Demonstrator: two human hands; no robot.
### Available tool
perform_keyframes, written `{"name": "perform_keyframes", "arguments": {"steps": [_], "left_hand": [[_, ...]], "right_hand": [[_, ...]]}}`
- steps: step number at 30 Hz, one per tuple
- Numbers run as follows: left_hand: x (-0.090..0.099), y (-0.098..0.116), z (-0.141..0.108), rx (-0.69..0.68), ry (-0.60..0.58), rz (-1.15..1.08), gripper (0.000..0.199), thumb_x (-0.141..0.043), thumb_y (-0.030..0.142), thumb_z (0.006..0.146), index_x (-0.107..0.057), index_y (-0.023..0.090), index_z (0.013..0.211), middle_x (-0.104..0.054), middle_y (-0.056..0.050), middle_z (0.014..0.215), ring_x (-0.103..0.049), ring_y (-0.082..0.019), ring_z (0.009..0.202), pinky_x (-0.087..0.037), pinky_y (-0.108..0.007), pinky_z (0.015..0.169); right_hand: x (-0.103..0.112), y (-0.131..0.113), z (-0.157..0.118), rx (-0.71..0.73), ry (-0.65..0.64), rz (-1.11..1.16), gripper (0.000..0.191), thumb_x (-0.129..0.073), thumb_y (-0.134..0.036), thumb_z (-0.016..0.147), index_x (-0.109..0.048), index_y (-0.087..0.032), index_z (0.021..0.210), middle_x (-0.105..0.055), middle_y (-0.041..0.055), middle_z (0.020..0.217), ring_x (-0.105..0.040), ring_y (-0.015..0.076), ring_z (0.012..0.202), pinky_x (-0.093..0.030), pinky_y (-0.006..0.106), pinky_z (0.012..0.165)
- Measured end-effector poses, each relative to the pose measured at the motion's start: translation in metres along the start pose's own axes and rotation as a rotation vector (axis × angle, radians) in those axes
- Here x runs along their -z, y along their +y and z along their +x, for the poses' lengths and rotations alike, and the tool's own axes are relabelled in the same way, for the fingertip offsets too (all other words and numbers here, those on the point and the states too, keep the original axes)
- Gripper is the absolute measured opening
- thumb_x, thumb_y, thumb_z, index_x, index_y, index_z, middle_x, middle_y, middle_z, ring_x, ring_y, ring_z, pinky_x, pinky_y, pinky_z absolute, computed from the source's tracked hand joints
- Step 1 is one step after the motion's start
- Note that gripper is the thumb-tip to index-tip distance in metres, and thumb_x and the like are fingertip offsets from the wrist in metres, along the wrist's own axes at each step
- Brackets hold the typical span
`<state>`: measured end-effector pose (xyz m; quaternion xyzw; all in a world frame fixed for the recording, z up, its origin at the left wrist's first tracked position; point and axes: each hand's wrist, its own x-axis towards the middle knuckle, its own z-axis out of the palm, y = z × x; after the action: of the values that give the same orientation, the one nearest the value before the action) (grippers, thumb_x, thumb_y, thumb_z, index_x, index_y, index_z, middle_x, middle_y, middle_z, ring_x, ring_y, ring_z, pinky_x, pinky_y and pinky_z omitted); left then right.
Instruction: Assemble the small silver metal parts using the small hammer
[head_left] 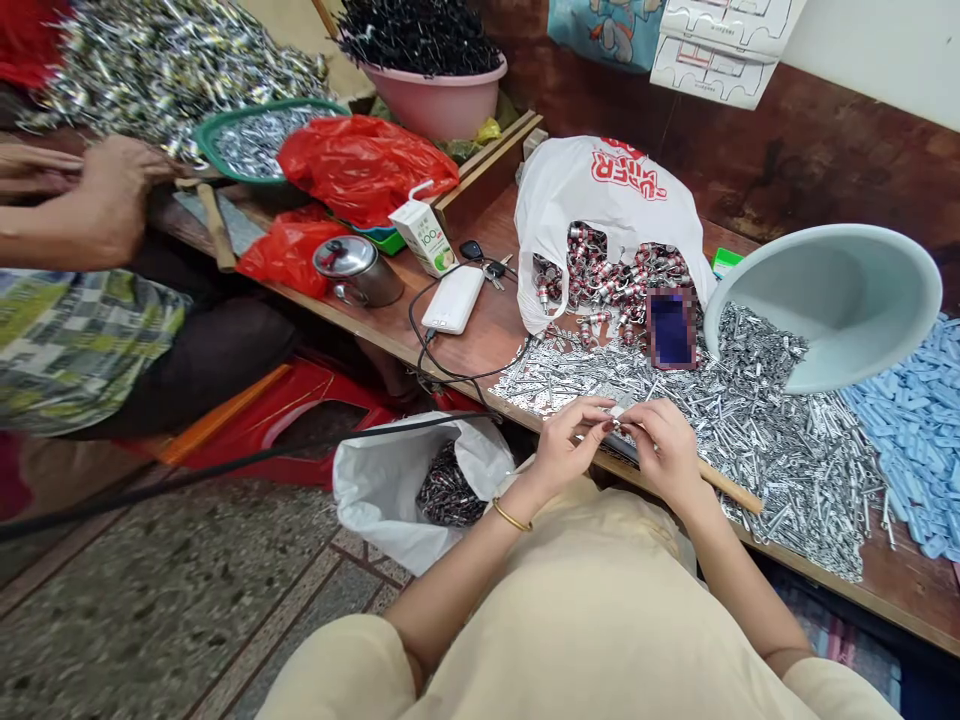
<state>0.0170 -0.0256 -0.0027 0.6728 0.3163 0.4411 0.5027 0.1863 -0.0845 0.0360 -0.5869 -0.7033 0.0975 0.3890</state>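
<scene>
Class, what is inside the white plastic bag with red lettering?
Metal parts with red bands show at the opening of the white plastic bag; anything deeper is covered by them.

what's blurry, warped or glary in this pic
Head view: wide-angle stretch toward the edges, the grey basin looking pulled sideways; floor soft and smeary; blocky pixels around the phone; bright glints on the steel mug and loose metal parts; small piece between left hand and right hand too tiny to read

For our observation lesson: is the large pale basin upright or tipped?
Tipped: the basin leans sideways, its mouth facing the spread metal parts.
</scene>
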Motion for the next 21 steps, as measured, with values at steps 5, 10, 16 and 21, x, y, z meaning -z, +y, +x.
{"name": "perform_keyframes", "arguments": {"steps": [5, 10, 16, 21], "left_hand": [[-0.002, 0.007, 0.002, -0.016, 0.014, 0.023, 0.015, -0.062, 0.026, 0.095, -0.075, 0.021, 0.099, -0.072, -0.007, 0.097, -0.069, -0.017, 0.090, -0.058, -0.029, 0.075], [-0.003, 0.006, 0.003, -0.068, 0.117, 0.156, 0.017, -0.062, 0.023, 0.095, -0.079, 0.024, 0.100, -0.071, -0.005, 0.090, -0.065, -0.018, 0.088, -0.053, -0.033, 0.080], [0.001, 0.007, 0.001, -0.094, 0.097, 0.236, 0.018, -0.062, 0.021, 0.094, -0.079, 0.024, 0.098, -0.071, -0.004, 0.086, -0.062, -0.018, 0.085, -0.050, -0.033, 0.078], [0.005, 0.009, 0.000, -0.031, 0.113, 0.149, 0.017, -0.063, 0.025, 0.095, -0.079, 0.022, 0.097, -0.072, -0.005, 0.086, -0.064, -0.018, 0.083, -0.051, -0.033, 0.076]], "right_hand": [[-0.001, 0.001, -0.001, -0.021, -0.002, 0.050, 0.021, -0.048, -0.019, 0.099, -0.068, -0.025, 0.097, -0.071, 0.0061, 0.093, -0.063, 0.0228, 0.090, -0.052, 0.040, 0.081], [-0.016, 0.004, -0.010, -0.232, 0.037, 0.258, 0.018, -0.060, -0.032, 0.095, -0.061, -0.024, 0.110, -0.067, 0.0086, 0.111, -0.064, 0.0227, 0.101, -0.056, 0.039, 0.085], [-0.021, 0.002, -0.013, -0.383, 0.050, 0.410, 0.018, -0.064, -0.037, 0.093, -0.065, -0.024, 0.106, -0.068, 0.0068, 0.106, -0.067, 0.0192, 0.091, -0.061, 0.033, 0.075], [-0.012, -0.002, -0.008, -0.316, 0.019, 0.438, 0.020, -0.066, -0.037, 0.093, -0.068, -0.025, 0.109, -0.067, 0.0066, 0.109, -0.067, 0.0181, 0.093, -0.063, 0.032, 0.077]]}}
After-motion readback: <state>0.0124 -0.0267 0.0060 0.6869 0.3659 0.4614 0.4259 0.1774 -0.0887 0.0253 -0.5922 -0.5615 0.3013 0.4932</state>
